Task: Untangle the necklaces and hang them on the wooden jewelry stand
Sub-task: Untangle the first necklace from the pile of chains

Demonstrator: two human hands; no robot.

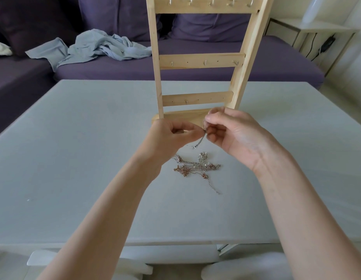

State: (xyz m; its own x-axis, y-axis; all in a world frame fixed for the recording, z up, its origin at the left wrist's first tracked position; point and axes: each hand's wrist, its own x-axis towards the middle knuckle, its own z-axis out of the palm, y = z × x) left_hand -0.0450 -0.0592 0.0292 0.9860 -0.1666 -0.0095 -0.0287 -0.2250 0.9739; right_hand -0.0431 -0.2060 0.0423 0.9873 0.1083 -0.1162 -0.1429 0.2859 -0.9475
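two hands, one chain end

both pinching a silver chain (pixel 200 141) above the table (pixel 74 158): left hand (pixel 171 136) and right hand (pixel 234 136), fingers curled tight. rest of the necklaces (pixel 195 166) knotted below, near the wooden jewelry stand (pixel 197 61), its hooks bare. likely to cinch the knots if pulled hard.
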